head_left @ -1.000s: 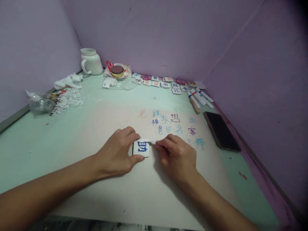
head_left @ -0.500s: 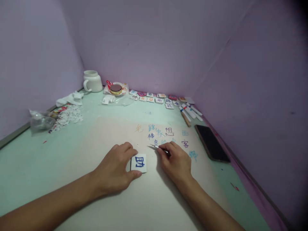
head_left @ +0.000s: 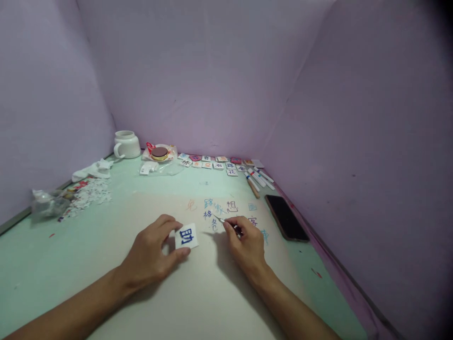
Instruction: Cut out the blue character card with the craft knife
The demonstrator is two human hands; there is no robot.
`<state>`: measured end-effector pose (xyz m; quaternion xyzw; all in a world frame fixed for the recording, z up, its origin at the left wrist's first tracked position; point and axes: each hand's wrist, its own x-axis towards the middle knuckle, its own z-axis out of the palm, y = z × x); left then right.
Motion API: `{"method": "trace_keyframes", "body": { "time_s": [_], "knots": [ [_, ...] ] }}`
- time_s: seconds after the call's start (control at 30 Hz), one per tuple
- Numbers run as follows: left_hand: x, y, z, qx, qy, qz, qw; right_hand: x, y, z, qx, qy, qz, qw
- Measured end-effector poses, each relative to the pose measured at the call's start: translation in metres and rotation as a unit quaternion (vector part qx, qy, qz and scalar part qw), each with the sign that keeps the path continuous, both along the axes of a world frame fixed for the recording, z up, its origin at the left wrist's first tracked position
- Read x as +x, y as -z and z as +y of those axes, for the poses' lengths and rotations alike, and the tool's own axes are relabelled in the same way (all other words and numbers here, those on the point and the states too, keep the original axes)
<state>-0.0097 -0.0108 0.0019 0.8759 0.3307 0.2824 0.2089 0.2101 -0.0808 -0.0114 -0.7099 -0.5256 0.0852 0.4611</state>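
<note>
Tile (head_left: pixel 186 236) in left fingers (head_left: pixel 177 256), tilted

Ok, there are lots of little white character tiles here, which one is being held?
The tile with the bold blue character, pinched by the left hand on the white sheet. The other tiles lie untouched in rows by the far wall.

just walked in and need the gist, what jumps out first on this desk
A white tile with a blue character is pinched in the left hand near the middle of the board, and the right hand holds a thin metal tool just right of it. Behind lie coloured characters on the board, a row of tiles by the wall and a phone at right.
</note>
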Motion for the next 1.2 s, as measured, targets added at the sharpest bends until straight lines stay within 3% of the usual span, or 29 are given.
{"method": "trace_keyframes", "body": {
  "time_s": [0.13,0.27,0.4,0.53,0.67,0.73,0.83,0.97,1.07,1.13,1.2],
  "knots": [
    [0.001,0.003,0.002,0.019,0.013,0.040,0.999,0.000,-0.012,-0.004,0.018,-0.018,0.039,0.999],
    [0.005,0.008,0.001,0.057,0.022,0.119,0.991,0.006,-0.019,-0.003,-0.024,-0.042,0.167,0.985],
    [0.005,0.013,0.001,0.074,0.019,0.133,0.988,0.009,-0.024,-0.001,-0.043,-0.052,0.241,0.968],
    [-0.001,0.015,0.004,0.149,0.018,0.047,0.988,0.005,-0.028,-0.003,-0.104,-0.105,0.326,0.934],
    [-0.003,0.013,0.002,0.237,0.027,-0.065,0.969,-0.009,-0.029,-0.009,-0.174,-0.180,0.395,0.884],
    [0.000,0.012,-0.003,0.253,0.033,-0.077,0.964,-0.017,-0.028,-0.013,-0.188,-0.232,0.411,0.861],
    [0.005,0.013,-0.011,0.235,0.065,-0.068,0.967,-0.027,-0.025,-0.017,-0.163,-0.265,0.422,0.852],
    [-0.002,0.017,-0.013,0.167,0.098,-0.057,0.979,-0.024,-0.022,-0.014,-0.110,-0.200,0.486,0.844],
    [-0.014,0.010,-0.018,0.151,0.116,-0.054,0.980,-0.004,-0.024,-0.006,-0.041,-0.125,0.542,0.830],
    [-0.017,-0.003,-0.027,0.161,0.176,-0.022,0.971,0.016,-0.025,-0.001,-0.002,-0.090,0.563,0.822],
    [-0.014,-0.021,-0.036,0.165,0.282,0.048,0.944,0.036,-0.024,0.005,0.034,-0.055,0.580,0.812]
  ]
}}
